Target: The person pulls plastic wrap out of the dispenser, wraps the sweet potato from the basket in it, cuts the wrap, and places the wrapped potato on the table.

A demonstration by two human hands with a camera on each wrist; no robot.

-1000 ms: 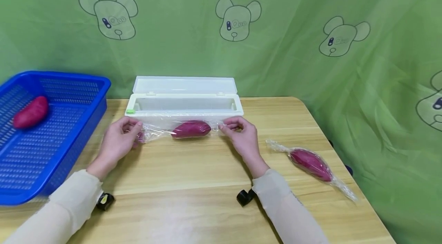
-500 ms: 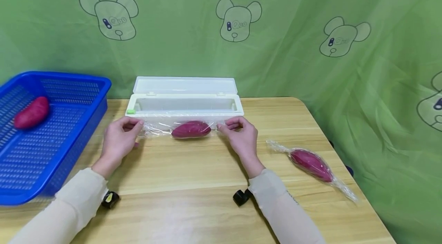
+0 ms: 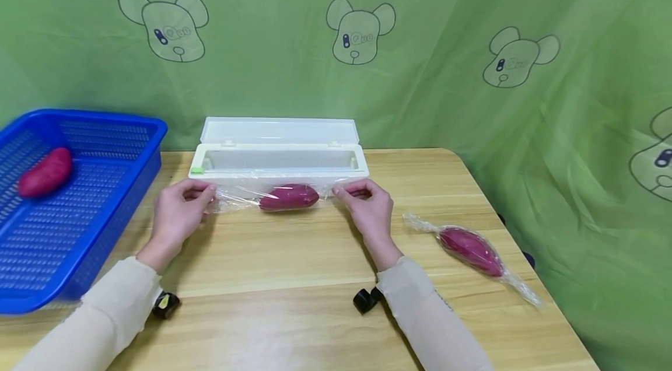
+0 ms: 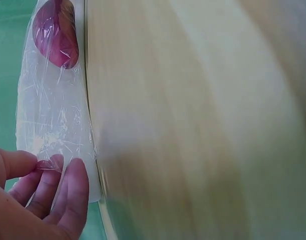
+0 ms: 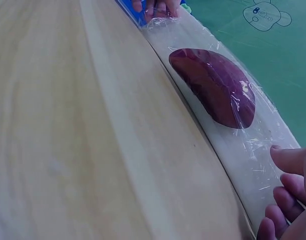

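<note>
Two hands worked one sheet of film [image 3: 241,197] wrapped round a purple sweet potato [image 3: 289,197] that sat on the table [image 3: 294,277], just in front of the white dispenser [image 3: 278,162]. The left hand [image 3: 175,216] pinched the film's left end between thumb and fingers [image 4: 67,195]; the right hand [image 3: 370,210] pinched its right end, fingertips [image 5: 288,160] on the clear tail. Film looked stretched flat between them, with the potato at the middle. Judged from this, the step went best with both pinches kept firm and level, an even pull outward so the film hugged the potato, and each tail then twisted close against its tip. A finished wrapped potato [image 3: 471,251] lay well apart to the right; a bare one [image 3: 44,171] lay in the blue basket [image 3: 105,207]
</note>
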